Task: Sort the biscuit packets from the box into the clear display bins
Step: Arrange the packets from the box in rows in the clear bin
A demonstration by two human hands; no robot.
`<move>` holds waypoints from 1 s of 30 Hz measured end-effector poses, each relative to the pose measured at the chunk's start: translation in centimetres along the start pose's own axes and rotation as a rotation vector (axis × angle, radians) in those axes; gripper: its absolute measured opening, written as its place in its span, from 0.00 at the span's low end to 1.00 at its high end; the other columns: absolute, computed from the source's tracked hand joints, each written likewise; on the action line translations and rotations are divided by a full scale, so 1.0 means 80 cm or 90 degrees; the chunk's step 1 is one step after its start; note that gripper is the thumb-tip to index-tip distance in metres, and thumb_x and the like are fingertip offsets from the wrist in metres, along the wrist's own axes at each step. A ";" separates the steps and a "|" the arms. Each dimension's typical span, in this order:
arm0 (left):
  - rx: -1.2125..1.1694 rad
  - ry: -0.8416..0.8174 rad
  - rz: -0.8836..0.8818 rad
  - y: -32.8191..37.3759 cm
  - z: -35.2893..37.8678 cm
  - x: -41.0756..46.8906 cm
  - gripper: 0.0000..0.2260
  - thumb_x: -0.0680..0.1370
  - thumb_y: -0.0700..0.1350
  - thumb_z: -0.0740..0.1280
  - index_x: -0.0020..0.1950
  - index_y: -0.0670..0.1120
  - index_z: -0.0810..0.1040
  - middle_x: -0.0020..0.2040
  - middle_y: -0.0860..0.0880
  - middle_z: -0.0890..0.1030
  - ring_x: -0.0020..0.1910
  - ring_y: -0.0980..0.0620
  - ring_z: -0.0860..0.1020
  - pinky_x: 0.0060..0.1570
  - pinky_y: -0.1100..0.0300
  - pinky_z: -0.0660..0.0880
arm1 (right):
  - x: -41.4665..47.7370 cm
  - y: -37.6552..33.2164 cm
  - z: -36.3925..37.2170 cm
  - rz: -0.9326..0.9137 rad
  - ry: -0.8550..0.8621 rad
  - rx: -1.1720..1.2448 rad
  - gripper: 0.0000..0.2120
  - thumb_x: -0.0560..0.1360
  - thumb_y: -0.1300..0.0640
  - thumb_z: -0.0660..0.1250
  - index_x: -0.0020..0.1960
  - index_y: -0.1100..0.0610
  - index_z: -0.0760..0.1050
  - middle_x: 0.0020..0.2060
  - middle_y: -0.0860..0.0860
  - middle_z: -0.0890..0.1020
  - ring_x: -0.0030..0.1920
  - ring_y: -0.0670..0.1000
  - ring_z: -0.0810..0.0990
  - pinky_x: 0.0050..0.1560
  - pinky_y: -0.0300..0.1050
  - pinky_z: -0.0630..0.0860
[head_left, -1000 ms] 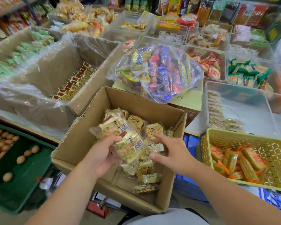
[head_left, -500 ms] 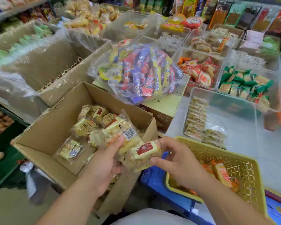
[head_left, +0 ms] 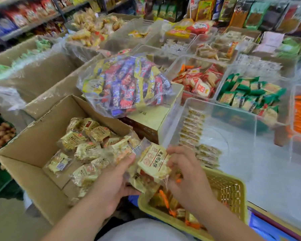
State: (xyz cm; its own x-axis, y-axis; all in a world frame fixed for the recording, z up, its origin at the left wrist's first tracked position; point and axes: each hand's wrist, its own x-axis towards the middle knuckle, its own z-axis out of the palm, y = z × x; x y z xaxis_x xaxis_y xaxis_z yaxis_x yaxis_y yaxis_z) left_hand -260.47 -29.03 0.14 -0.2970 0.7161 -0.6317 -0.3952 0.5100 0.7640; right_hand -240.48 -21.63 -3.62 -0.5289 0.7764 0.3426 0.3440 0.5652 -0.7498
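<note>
- Since the earlier frames both hands have come up out of the cardboard box and moved to the right; they are now past its right edge, close to the near corner of the clear bin.
- The left hand is curled round a clutch of biscuit packets, with its thumb lying on top.
- The right hand pinches the right edge of the front packet, which is tilted with its printed face up.
- More of these packets lie loose in the box.
- Rows of matching packets stand along the left wall of the clear bin.
- A yellow basket sits below the right hand.
- A bag of mixed sweets rests on a carton behind the box.
</note>
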 end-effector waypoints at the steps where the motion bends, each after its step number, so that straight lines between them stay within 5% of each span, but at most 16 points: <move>1: 0.012 -0.001 -0.003 -0.001 0.007 0.003 0.21 0.73 0.58 0.70 0.62 0.50 0.82 0.54 0.43 0.87 0.49 0.40 0.87 0.48 0.39 0.83 | -0.002 0.005 -0.003 -0.011 -0.004 0.004 0.19 0.66 0.62 0.74 0.51 0.49 0.70 0.64 0.41 0.71 0.68 0.38 0.68 0.61 0.40 0.77; 4: 0.043 -0.013 -0.025 -0.003 0.027 0.013 0.23 0.71 0.60 0.71 0.60 0.48 0.84 0.54 0.41 0.87 0.47 0.40 0.87 0.42 0.45 0.84 | -0.008 0.020 -0.015 -0.040 -0.011 0.005 0.16 0.68 0.52 0.70 0.55 0.47 0.73 0.64 0.41 0.73 0.65 0.43 0.73 0.64 0.34 0.71; 9: 0.087 -0.058 -0.045 -0.007 0.057 0.034 0.15 0.73 0.60 0.67 0.51 0.55 0.88 0.52 0.42 0.88 0.42 0.44 0.86 0.36 0.51 0.82 | -0.021 0.044 -0.035 -0.043 -0.005 0.046 0.20 0.74 0.46 0.74 0.64 0.47 0.77 0.66 0.45 0.76 0.67 0.49 0.74 0.65 0.43 0.73; 13: 0.114 -0.072 -0.043 -0.011 0.077 0.053 0.21 0.71 0.61 0.70 0.57 0.51 0.86 0.53 0.42 0.87 0.45 0.44 0.87 0.39 0.50 0.81 | -0.021 0.055 -0.070 0.152 0.018 0.251 0.16 0.76 0.46 0.71 0.63 0.39 0.79 0.63 0.40 0.79 0.65 0.43 0.77 0.60 0.30 0.72; 16: 0.096 -0.058 -0.040 -0.011 0.088 0.071 0.25 0.71 0.60 0.72 0.64 0.49 0.81 0.55 0.42 0.87 0.51 0.40 0.86 0.49 0.41 0.82 | -0.012 0.083 -0.096 0.276 0.086 0.292 0.07 0.76 0.48 0.71 0.52 0.38 0.81 0.53 0.41 0.84 0.55 0.42 0.81 0.52 0.32 0.74; 19: 0.083 -0.061 -0.035 -0.011 0.091 0.087 0.24 0.74 0.60 0.69 0.66 0.50 0.79 0.55 0.43 0.87 0.52 0.41 0.86 0.55 0.39 0.80 | 0.003 0.128 -0.119 0.357 0.115 0.180 0.11 0.77 0.55 0.73 0.46 0.37 0.81 0.39 0.37 0.82 0.44 0.39 0.79 0.42 0.28 0.71; 23: 0.061 -0.060 -0.043 -0.014 0.090 0.103 0.20 0.78 0.58 0.67 0.67 0.52 0.78 0.57 0.44 0.87 0.55 0.41 0.85 0.63 0.34 0.77 | 0.031 0.196 -0.140 0.424 0.085 -0.041 0.08 0.78 0.52 0.72 0.56 0.44 0.82 0.46 0.43 0.81 0.45 0.42 0.77 0.43 0.30 0.68; 26: 0.018 -0.061 -0.056 -0.017 0.087 0.109 0.16 0.80 0.55 0.66 0.65 0.53 0.78 0.58 0.44 0.86 0.57 0.40 0.85 0.63 0.32 0.75 | 0.053 0.240 -0.140 0.429 0.039 -0.169 0.13 0.79 0.51 0.71 0.63 0.51 0.81 0.50 0.49 0.81 0.48 0.50 0.77 0.47 0.40 0.69; 30: -0.032 -0.070 -0.070 -0.015 0.084 0.111 0.18 0.80 0.54 0.65 0.67 0.47 0.77 0.60 0.41 0.85 0.59 0.39 0.84 0.61 0.37 0.77 | 0.080 0.280 -0.125 0.460 -0.048 -0.215 0.10 0.81 0.52 0.66 0.60 0.54 0.81 0.48 0.53 0.82 0.46 0.56 0.76 0.44 0.46 0.67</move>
State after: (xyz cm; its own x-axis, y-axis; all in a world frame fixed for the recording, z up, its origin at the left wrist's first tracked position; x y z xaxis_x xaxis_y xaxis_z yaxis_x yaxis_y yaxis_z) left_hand -256.78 -20.07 -5.48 -0.1534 0.7070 -0.6904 -0.4644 0.5651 0.6819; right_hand -228.36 -1.19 -12.57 -0.1334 0.9684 -0.2106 0.8313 -0.0063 -0.5557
